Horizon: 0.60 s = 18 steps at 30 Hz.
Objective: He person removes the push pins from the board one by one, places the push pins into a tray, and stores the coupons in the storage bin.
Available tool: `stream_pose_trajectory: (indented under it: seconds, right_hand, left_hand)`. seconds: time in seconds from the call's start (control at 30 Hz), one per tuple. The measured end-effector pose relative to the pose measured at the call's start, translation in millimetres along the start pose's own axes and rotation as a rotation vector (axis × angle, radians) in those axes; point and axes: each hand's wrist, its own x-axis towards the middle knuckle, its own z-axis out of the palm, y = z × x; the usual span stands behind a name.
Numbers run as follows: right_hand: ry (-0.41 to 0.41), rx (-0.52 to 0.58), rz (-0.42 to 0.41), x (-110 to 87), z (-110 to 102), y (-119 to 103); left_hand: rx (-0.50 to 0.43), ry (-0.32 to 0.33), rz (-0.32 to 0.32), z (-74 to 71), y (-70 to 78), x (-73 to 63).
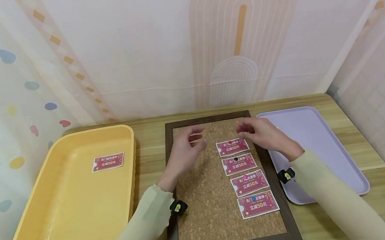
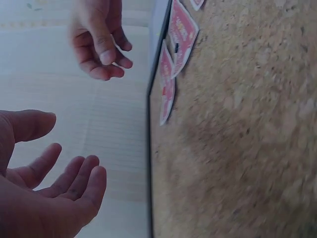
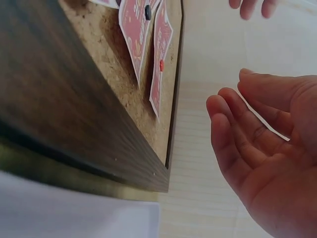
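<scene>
A cork board (image 1: 205,202) in a dark wood frame lies in the middle. Several red-pink paper coupons (image 1: 256,209) run in a column down its right side, each with a small pushpin in its upper part. The farthest coupon (image 1: 224,149) has a red pin, and the one below it a black pin (image 1: 236,159). My left hand (image 1: 185,146) hovers over the upper left of the board, fingers loosely bent and holding nothing. Beside the farthest coupon, my right hand (image 1: 264,133) is raised over the board's right edge, fingers relaxed, with nothing visible in its grasp (image 3: 267,134).
To the left stands a large yellow tray (image 1: 76,222) with one more coupon (image 1: 108,162) lying in it. A lilac tray (image 1: 310,147) sits right of the board, partly behind my right forearm. Patterned cloth hangs behind the wooden table (image 1: 354,140).
</scene>
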Motion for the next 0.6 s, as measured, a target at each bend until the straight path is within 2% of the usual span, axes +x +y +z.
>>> stream_pose_trajectory:
  seconds: [0.13,0.37,0.6]
  right_hand:
    - [-0.059,0.018,0.017,5.2,2.1,0.7]
    - [-0.162,0.037,0.019,13.4,5.0,1.8]
    - [-0.193,-0.005,0.024,21.9,10.0,0.2]
  left_hand:
    - [0.008,-0.019,-0.027,6.1,-6.8,7.4]
    - [0.09,-0.063,-0.061,16.8,-12.3,24.3]
    - [0.132,-0.121,-0.109,25.4,-20.7,35.5]
